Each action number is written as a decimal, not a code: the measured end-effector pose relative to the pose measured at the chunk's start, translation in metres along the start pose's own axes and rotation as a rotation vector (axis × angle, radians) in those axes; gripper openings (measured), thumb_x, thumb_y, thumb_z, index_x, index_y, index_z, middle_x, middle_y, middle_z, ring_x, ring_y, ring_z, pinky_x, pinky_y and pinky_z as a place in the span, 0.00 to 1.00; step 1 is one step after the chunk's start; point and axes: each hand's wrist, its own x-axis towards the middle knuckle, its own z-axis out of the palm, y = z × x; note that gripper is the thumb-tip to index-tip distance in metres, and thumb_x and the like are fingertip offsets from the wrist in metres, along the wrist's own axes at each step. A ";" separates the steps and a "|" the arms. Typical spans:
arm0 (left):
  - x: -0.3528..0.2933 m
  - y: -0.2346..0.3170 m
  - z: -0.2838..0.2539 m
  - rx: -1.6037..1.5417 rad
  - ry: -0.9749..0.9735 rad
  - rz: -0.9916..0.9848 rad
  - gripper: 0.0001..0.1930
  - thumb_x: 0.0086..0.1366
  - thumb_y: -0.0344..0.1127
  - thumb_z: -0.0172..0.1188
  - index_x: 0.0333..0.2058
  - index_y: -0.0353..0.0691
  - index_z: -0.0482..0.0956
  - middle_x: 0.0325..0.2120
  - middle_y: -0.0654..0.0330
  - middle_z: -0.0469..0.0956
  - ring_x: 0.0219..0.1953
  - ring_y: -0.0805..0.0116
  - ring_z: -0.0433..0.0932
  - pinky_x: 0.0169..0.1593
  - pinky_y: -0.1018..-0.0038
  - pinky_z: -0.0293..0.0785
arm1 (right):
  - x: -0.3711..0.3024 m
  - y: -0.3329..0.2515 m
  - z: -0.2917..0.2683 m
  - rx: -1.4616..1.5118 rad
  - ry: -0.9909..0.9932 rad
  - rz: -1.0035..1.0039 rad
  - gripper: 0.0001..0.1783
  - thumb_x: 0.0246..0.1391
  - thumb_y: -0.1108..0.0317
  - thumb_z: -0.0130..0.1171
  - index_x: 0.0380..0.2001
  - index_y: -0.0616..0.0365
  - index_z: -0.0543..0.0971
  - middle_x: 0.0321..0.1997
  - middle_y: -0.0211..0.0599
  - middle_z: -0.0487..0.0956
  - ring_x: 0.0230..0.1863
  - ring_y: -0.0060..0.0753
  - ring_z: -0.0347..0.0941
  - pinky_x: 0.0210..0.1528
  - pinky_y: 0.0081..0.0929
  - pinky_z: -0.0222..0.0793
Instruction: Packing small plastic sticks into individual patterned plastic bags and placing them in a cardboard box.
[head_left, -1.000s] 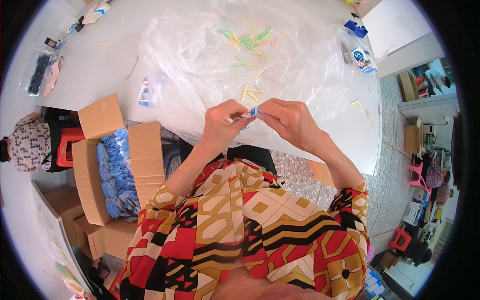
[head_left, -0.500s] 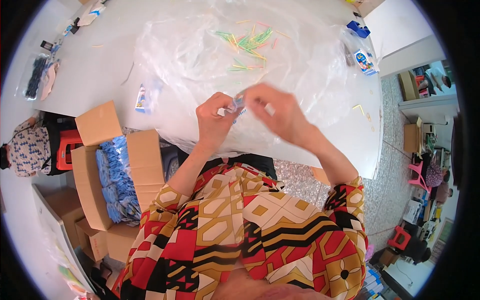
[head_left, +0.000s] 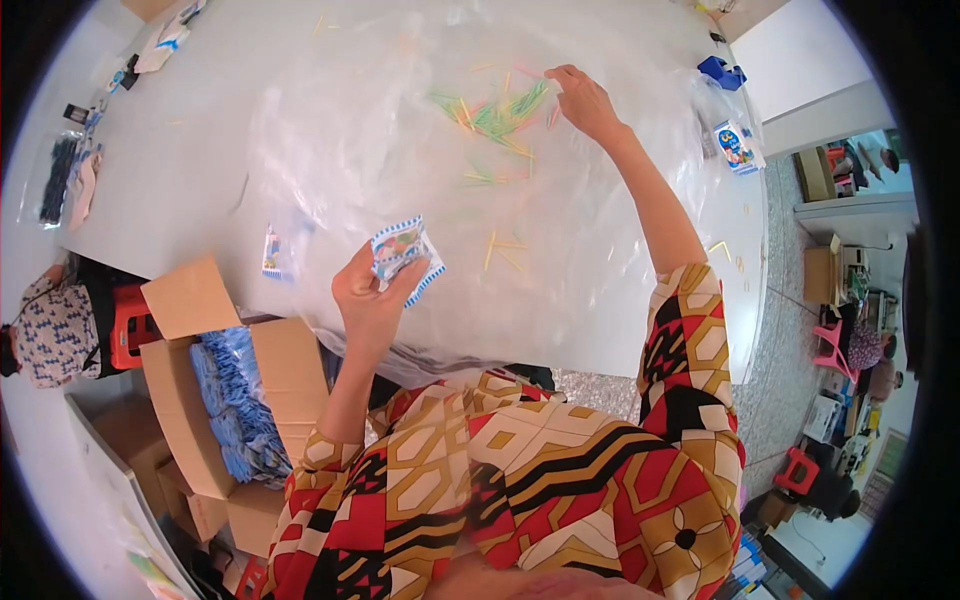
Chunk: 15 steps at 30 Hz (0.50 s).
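My left hand (head_left: 370, 300) pinches a small blue-and-white packet (head_left: 400, 250) with striped ends, raised over the near part of the table. Coloured bits show through its clear front. Farther off, my right hand (head_left: 590, 105) reaches the right edge of a loose pile of thin green, yellow and pink sticks (head_left: 500, 115). Its thumb and fingertips are pressed together; whatever lies between them is too small to make out. A few yellow sticks (head_left: 505, 248) lie apart, nearer to me, between the two arms.
Crumpled clear plastic sheeting (head_left: 330, 130) covers the white table (head_left: 190, 200). On the left are another small packet (head_left: 272, 250) and an open carton (head_left: 180, 400) of blue packets. A blue tape dispenser (head_left: 722, 73) and a blue-and-white pack (head_left: 735, 147) sit at the right. Someone sits at far left.
My hands have parted from around the packet. The right went forward to the stick pile; the left moved left with the packet, now in full view. Yellow sticks show near where both hands were.
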 end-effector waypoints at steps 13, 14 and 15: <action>0.011 -0.003 0.006 0.006 -0.078 -0.040 0.10 0.52 0.21 0.64 0.35 0.32 0.80 0.29 0.65 0.76 0.29 0.81 0.72 0.31 0.84 0.67 | 0.042 0.015 0.021 0.182 -0.415 -0.098 0.21 0.42 0.84 0.43 0.41 0.57 0.74 0.43 0.39 0.76 0.47 0.42 0.70 0.46 0.35 0.66; 0.012 -0.003 0.007 0.014 -0.084 -0.036 0.10 0.52 0.21 0.64 0.35 0.32 0.80 0.29 0.65 0.76 0.29 0.81 0.71 0.31 0.84 0.67 | 0.039 0.012 0.016 0.184 -0.418 -0.097 0.21 0.42 0.84 0.43 0.41 0.57 0.74 0.43 0.39 0.76 0.47 0.42 0.70 0.46 0.35 0.66; 0.012 -0.004 0.006 0.017 -0.081 -0.040 0.10 0.52 0.21 0.64 0.35 0.32 0.80 0.29 0.65 0.76 0.29 0.81 0.71 0.31 0.84 0.67 | 0.036 0.007 0.012 0.201 -0.505 -0.104 0.21 0.42 0.84 0.44 0.41 0.57 0.74 0.44 0.39 0.76 0.48 0.42 0.69 0.46 0.35 0.66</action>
